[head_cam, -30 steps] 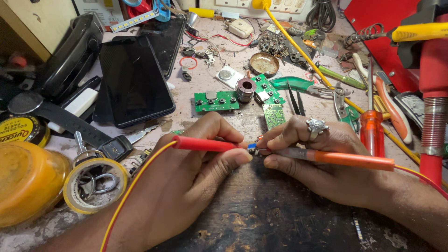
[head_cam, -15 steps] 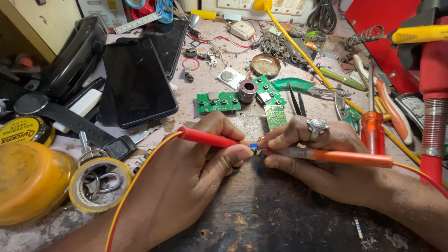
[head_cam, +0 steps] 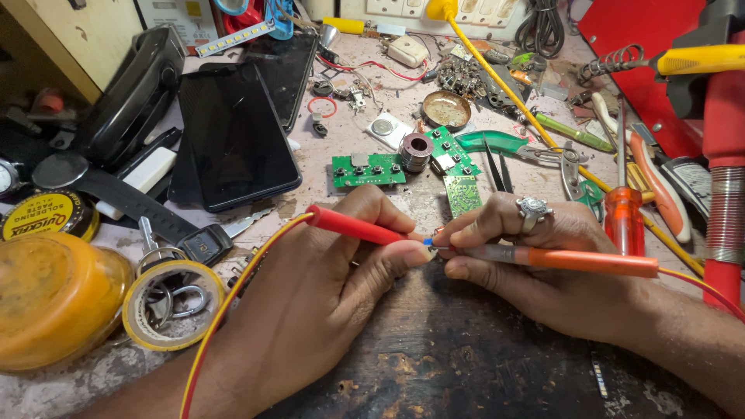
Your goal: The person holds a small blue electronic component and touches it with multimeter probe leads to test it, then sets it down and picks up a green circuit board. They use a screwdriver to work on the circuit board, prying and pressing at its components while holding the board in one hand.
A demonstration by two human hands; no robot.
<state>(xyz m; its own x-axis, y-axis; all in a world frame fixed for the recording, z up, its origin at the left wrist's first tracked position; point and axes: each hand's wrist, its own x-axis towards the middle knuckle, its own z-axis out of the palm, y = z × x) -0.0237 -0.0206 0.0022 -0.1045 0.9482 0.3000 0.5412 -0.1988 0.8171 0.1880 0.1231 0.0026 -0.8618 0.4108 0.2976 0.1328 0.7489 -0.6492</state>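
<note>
Looking down from the head camera, two bare hands are seen meeting at the centre of the frame over a worn, dark workbench [head_cam: 481,365]. The left hand [head_cam: 326,287] is closed around a red probe [head_cam: 353,226], pinched between thumb and fingers, its yellow wire [head_cam: 233,302] trailing to the lower left. The right hand [head_cam: 528,264], wearing a ring, is closed around an orange probe [head_cam: 574,260] that runs off to the right. Both tips touch a tiny blue part [head_cam: 427,242] pinched between the fingertips of both hands. Just above the hands, green circuit boards [head_cam: 369,169] are laid flat. A black phone [head_cam: 233,140] is seen at upper left, a roll of yellow tape [head_cam: 172,302] at lower left, and a red-handled screwdriver [head_cam: 623,221] at right.
</note>
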